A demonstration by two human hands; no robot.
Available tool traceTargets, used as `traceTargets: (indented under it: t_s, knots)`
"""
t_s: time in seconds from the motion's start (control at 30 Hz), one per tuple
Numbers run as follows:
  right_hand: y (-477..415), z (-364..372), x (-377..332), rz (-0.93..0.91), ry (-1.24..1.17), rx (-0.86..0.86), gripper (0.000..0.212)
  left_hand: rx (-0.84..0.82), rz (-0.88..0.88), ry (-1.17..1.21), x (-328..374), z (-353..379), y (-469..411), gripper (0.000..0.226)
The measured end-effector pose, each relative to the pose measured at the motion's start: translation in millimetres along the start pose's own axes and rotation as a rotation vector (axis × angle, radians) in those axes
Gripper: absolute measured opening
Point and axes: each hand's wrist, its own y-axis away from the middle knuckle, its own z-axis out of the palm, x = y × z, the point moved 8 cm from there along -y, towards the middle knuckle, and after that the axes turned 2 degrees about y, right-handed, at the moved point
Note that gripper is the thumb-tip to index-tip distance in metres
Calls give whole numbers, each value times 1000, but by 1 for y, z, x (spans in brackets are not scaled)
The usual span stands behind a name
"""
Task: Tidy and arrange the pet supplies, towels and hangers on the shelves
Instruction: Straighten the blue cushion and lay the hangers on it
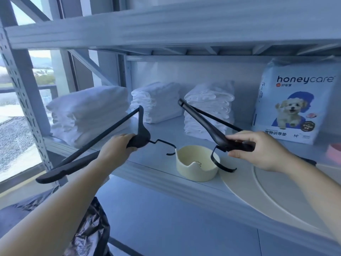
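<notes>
My left hand grips a black hanger at its neck, its hook pointing right toward a cream pet bowl on the white shelf. My right hand grips a second black hanger near its neck, its hook curving down beside the bowl. Three stacks of folded white towels stand at the back: a left stack, a middle stack and a right stack. A honeycare pet pad pack stands upright at the right.
A large round cream tray lies on the shelf at the right, with something pink behind it. Another shelf board runs overhead. A perforated upright post stands left, a dark plastic bag below, a window behind.
</notes>
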Motion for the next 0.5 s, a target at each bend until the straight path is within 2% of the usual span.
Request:
traceTargets:
  t_s: [0.13,0.27,0.5]
  knots:
    - [22,-18,-3,-13,-15,29,46,121,11,-10,23,-46,12,29]
    - [53,-42,-6,-15,-25,44,47,189,29,16,56,-79,24,26]
    - [141,-95,-3,-7,48,87,42,161,234,77,173,-84,66,36]
